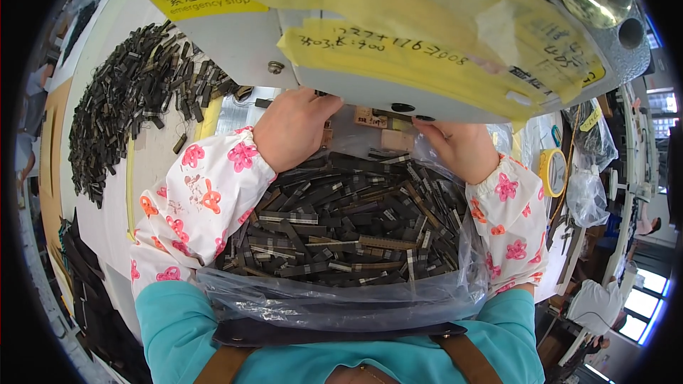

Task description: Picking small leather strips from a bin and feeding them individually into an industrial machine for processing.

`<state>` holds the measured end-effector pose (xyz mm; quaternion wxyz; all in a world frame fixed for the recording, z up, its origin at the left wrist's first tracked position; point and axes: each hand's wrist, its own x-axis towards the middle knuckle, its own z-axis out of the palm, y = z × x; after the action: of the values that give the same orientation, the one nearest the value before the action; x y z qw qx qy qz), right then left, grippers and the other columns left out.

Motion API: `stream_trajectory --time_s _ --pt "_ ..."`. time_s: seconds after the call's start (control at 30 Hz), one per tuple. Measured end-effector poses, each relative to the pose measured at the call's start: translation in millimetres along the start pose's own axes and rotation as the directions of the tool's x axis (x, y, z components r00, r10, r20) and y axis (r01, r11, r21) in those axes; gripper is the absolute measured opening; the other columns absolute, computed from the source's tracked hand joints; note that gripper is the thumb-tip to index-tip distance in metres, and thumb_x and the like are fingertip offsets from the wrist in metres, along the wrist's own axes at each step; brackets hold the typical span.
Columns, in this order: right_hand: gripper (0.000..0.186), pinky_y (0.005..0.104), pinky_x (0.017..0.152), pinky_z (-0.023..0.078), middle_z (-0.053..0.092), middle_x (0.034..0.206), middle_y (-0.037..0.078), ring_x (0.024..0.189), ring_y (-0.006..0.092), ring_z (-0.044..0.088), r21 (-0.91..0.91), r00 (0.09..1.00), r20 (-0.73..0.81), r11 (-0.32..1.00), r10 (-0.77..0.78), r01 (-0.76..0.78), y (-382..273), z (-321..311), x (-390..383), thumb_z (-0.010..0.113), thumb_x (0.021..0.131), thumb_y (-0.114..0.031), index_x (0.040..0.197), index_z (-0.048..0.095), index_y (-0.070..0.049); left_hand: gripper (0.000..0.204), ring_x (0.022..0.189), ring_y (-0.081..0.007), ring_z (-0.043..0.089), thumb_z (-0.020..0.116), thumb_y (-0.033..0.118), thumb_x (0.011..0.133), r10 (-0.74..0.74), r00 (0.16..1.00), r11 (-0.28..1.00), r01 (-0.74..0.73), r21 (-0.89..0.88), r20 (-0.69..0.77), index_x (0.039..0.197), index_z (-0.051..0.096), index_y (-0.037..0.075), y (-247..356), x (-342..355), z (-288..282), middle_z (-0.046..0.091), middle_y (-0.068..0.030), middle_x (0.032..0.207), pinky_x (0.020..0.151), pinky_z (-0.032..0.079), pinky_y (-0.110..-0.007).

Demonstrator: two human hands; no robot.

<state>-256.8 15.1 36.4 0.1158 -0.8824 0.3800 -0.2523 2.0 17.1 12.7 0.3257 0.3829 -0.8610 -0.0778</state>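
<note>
A clear bag (341,306) of dark strips (388,242) lay at six o'clock, seemingly for easy reach by left hand (293,130) at ten and right hand (464,149) at two, grips indiscernible.

Dark strips (356,217) in clear plastic (341,309)

Pile of pieces (117,110) upper left on the counter (99,235), strips (348,217) in a plastic bag (348,306) lower middle, machine (260,39) up top, tape roll (544,173) off right.
</note>
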Motion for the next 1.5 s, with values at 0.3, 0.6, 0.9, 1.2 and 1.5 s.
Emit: stream_trajectory --time_s 0.3,0.6,0.9,1.2,1.5 --pt "0.016 0.0405 0.070 0.046 0.060 0.091 0.013 0.082 0.0347 0.056 -0.054 0.997 -0.066 0.998 0.037 -0.040 -1 9 -4 0.063 0.072 -0.007 0.088 0.063 -0.005 0.023 0.072 -0.0313 0.058 0.057 0.005 0.068 0.057 0.996 0.998 -0.055 -0.038 0.070 0.089 0.064 0.009 8 8 -6 0.059 -0.0112 0.085 0.059 0.047 -0.040" --pt "0.015 0.0387 0.067 0.046 0.061 0.082 0.015 0.075 0.0344 0.057 0.001 0.991 -0.106 0.996 0.084 -0.084 -6 14 3 0.065 0.071 -0.007 0.085 0.063 -0.003 0.025 0.076 -0.0253 0.060 0.058 0.011 0.068 0.171 0.981 0.978 -0.180 0.103 0.089 0.091 0.066 0.015 13 21 2 0.062 -0.0062 0.086 0.058 0.048 -0.036" --pt "0.016 0.0370 0.067 0.046 0.061 0.083 0.016 0.076 0.0317 0.058 0.042 0.985 -0.149 0.995 0.091 -0.086 -18 25 4 0.063 0.070 0.000 0.086 0.066 -0.002 0.023 0.062 -0.0216 0.060 0.058 0.010 0.067 0.154 0.987 0.985 -0.158 0.071 0.055 0.088 0.065 0.018 11 16 8 0.060 -0.0022 0.069 0.049 0.047 -0.033" --pt "0.019 0.0364 0.066 0.046 0.061 0.081 0.016 0.074 0.0327 0.058 0.039 0.994 -0.069 0.996 0.085 -0.082 -21 24 12 0.061 0.072 -0.001 0.091 0.065 -0.004 0.025 0.062 -0.0198 0.060 0.057 0.011 0.069 0.202 0.979 0.976 -0.200 0.083 -0.014 0.090 0.065 0.019 12 18 13 0.061 -0.0017 0.070 0.050 0.047 -0.031" --pt "0.018 0.0360 0.065 0.047 0.062 0.080 0.015 0.073 0.0319 0.059 0.060 0.990 -0.132 0.998 0.038 -0.031 -20 21 15 0.061 0.074 -0.002 0.091 0.065 -0.003 0.028 0.055 -0.0239 0.058 0.057 0.007 0.068 0.081 0.994 0.996 -0.084 0.034 0.075 0.093 0.066 0.016 9 11 0 0.059 -0.0058 0.062 0.051 0.046 -0.035"
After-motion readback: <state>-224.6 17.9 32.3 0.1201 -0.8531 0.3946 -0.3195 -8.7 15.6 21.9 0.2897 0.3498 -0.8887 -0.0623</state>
